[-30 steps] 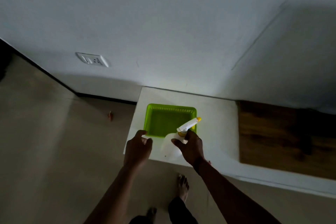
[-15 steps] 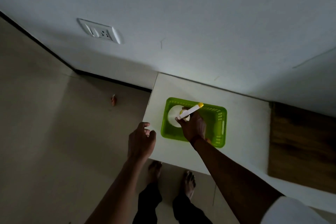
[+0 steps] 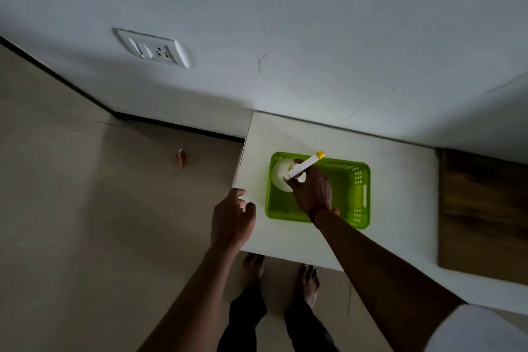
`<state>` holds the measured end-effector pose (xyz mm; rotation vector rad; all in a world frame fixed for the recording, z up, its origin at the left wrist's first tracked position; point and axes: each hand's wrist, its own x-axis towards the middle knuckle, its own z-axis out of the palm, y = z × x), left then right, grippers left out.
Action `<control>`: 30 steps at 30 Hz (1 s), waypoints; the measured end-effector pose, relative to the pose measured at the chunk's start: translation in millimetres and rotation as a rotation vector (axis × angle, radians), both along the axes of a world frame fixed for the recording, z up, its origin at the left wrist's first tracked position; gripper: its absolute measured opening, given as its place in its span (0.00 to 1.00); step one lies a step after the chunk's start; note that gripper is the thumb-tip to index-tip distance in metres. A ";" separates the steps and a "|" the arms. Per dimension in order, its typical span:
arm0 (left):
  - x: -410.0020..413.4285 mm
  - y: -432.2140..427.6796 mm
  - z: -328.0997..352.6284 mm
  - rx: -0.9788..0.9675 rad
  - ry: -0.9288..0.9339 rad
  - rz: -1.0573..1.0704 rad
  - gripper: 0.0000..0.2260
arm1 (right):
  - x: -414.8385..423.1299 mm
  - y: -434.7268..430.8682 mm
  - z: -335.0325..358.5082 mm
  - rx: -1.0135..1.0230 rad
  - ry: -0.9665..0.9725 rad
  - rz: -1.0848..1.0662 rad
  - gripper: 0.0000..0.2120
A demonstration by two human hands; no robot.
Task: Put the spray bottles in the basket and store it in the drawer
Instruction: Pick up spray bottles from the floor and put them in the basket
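A person is standing barefoot at a low white cabinet top (image 3: 385,208) set against a pale wall, looking straight down at it. A bright green rectangular plastic basket (image 3: 351,197) with perforated walls is sitting on the white surface, nearer its left end. The right hand (image 3: 313,190) is reaching into the basket's left half and gripping a white plastic spray bottle with a yellow-tipped nozzle (image 3: 281,176) around its neck; the round white body is sitting upright inside the basket's left end, and the spray head is pointing up and to the right over the rim. The left hand (image 3: 233,217) is hovering at the cabinet's front-left corner, fingers loosely curled and holding nothing, just beside the basket but apart from it. To the right, a dark wooden panel (image 3: 483,208) is lying beside the white top. A white wall socket plate (image 3: 154,48) is showing on the wall at upper left, and a small orange object (image 3: 180,158) is lying on the beige floor.
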<state>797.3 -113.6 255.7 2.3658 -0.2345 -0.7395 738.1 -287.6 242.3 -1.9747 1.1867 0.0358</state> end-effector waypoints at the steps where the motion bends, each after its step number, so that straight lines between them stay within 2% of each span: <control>1: 0.6 -1.6 0.0 0.002 -0.001 -0.011 0.17 | 0.0 -0.8 0.2 0.008 0.003 0.004 0.21; 10: 1.7 -6.5 -0.4 -0.002 -0.022 -0.064 0.17 | -2.5 -6.4 -4.6 0.096 -0.004 0.030 0.24; 15: -10.1 -9.9 4.1 0.000 -0.028 -0.096 0.17 | -21.0 -5.2 -0.7 0.062 0.129 0.062 0.28; 17: -21.4 -14.7 9.0 0.000 -0.005 -0.098 0.17 | -37.4 -6.6 4.5 0.078 0.201 0.074 0.32; 20: -40.5 -25.4 16.5 -0.019 0.014 -0.115 0.17 | -66.0 -13.4 17.6 0.153 0.188 0.048 0.35; 23: -59.6 -41.5 22.5 -0.039 -0.004 -0.153 0.16 | -98.4 -25.3 33.8 0.131 0.168 -0.001 0.33; 30: -134.0 -77.2 32.0 -0.057 0.000 -0.294 0.12 | -210.9 -39.2 54.1 0.185 0.223 -0.124 0.21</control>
